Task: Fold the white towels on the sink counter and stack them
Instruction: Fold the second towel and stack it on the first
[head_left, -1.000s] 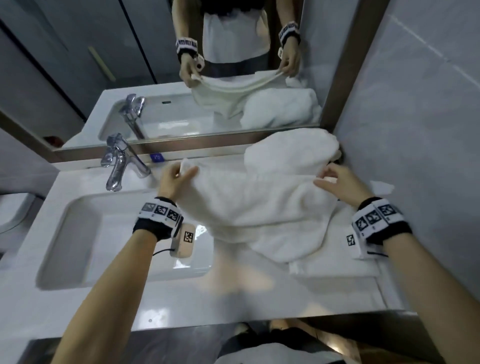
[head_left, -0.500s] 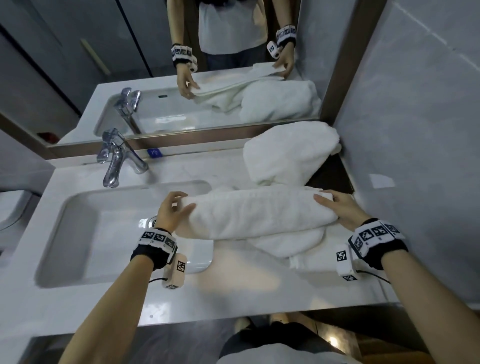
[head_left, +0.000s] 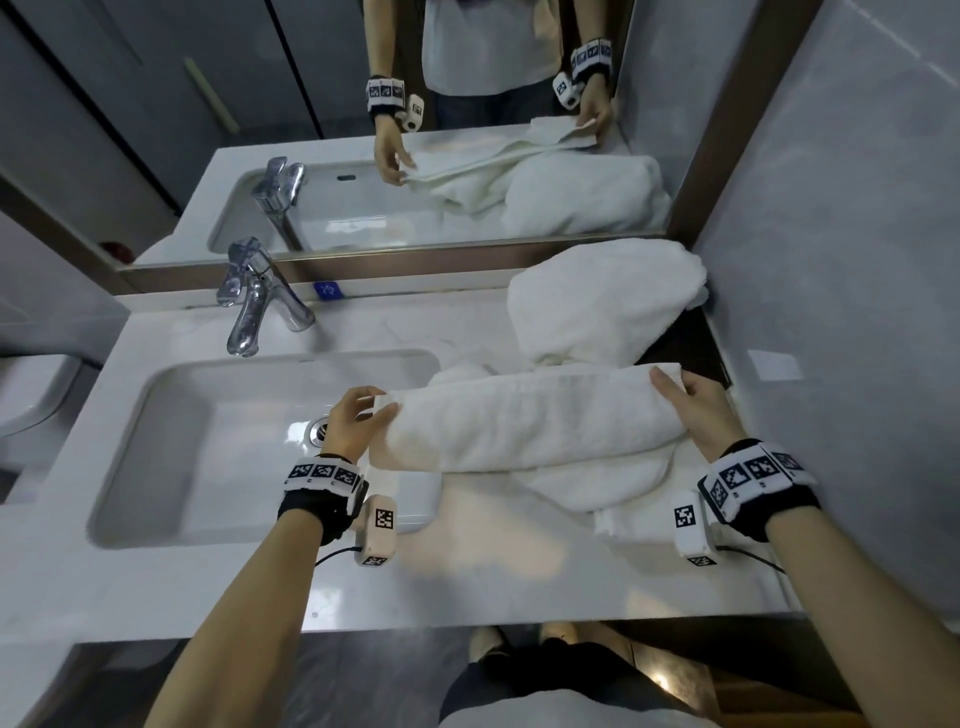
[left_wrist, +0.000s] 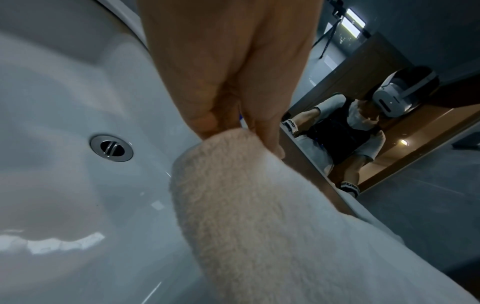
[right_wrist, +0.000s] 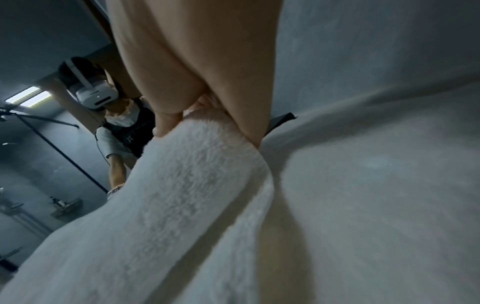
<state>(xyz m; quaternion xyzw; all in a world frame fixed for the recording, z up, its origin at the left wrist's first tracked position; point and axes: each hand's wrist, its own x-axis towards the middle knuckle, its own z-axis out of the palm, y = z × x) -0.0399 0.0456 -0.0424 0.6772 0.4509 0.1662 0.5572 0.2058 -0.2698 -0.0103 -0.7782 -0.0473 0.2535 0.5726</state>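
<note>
A white towel (head_left: 530, 415) is stretched as a long folded band between both hands, just above the counter right of the basin. My left hand (head_left: 358, 415) pinches its left end (left_wrist: 233, 148) over the basin's right rim. My right hand (head_left: 691, 405) pinches its right end (right_wrist: 207, 131) near the wall. Under the band lies more white towel (head_left: 597, 480), with a flat folded piece (head_left: 628, 519) beneath it. A crumpled white towel (head_left: 602, 306) is heaped at the back right corner against the mirror.
The white basin (head_left: 171, 431) with its drain (left_wrist: 111, 148) takes up the counter's left half, a chrome tap (head_left: 254, 306) behind it. A mirror (head_left: 415, 130) runs along the back and a grey wall (head_left: 831, 260) closes the right side. Bare counter (head_left: 467, 582) runs along the front.
Both hands brought the towel's far edge toward me and lowered it, so the spread towel is now a narrow folded band. In the last half second little has moved.
</note>
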